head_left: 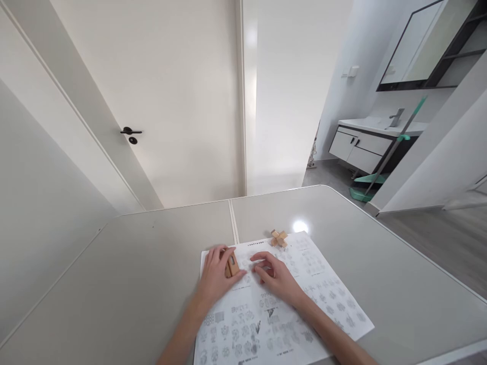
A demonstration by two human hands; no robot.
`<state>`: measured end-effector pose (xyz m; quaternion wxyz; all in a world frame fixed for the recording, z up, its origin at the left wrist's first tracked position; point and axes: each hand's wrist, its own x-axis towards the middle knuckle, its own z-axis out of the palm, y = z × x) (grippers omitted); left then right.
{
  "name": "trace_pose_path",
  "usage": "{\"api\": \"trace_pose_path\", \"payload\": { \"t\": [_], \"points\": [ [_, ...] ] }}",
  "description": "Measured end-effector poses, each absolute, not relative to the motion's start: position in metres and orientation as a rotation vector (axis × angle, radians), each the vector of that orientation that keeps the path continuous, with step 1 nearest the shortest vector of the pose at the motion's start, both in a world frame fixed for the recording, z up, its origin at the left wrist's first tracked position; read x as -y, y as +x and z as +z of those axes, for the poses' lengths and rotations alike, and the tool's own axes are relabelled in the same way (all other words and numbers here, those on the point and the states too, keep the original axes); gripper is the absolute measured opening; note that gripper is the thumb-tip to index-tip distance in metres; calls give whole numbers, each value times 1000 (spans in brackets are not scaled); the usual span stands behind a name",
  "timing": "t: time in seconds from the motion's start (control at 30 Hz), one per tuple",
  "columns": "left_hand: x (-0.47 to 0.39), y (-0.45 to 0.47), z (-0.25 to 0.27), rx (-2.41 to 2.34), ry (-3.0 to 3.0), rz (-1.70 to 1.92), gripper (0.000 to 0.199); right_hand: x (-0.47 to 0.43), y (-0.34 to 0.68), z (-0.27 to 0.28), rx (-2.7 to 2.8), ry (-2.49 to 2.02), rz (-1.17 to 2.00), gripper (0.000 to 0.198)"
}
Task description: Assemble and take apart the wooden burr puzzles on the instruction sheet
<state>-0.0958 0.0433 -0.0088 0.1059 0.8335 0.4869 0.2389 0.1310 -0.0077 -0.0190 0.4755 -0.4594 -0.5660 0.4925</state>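
Under my left hand (217,271) is a small wooden block puzzle (232,264) with a slot in its side, held between thumb and fingers on the printed sheet. My right hand (274,274) hovers to the right of it, fingers curled and apart, with nothing seen between them. The printed sheet (281,329), covered in rows of small grey diagrams, lies beneath both hands. At its far edge sits a cross-shaped wooden puzzle (279,238), touched by neither hand.
The sheet rests on a pale grey table (125,284) with a seam across its middle. Beyond stand a white door (182,101) with a black handle (130,131). At the right are a washbasin cabinet (359,147) and a green dustpan (361,194).
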Motion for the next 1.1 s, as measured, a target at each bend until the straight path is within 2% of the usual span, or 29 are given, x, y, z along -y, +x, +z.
{"api": "trace_pose_path", "payload": {
  "t": [0.07,0.23,0.43,0.67,0.73,0.83,1.1],
  "points": [
    [-53,-105,-12,-1591,2455,750,46,7,131,-21,1376,-1110,1209,23],
    [-66,-117,-17,-1918,2418,814,42,6,130,-23,1354,-1115,1229,28],
    [-64,-113,-17,-1956,2417,864,47,5,132,-19,1318,-1106,1257,30],
    [-53,-107,-5,-1827,2439,981,51,6,132,-16,1249,-1110,1288,35],
    [-45,-100,3,-1707,2452,1001,44,6,132,-14,1250,-1112,1288,37],
    [-28,-85,11,-1428,2456,914,21,7,133,-12,1249,-1119,1293,40],
    [4,-54,-5,-1024,2604,576,11,5,134,-14,1236,-1078,1303,40]
  ]
}}
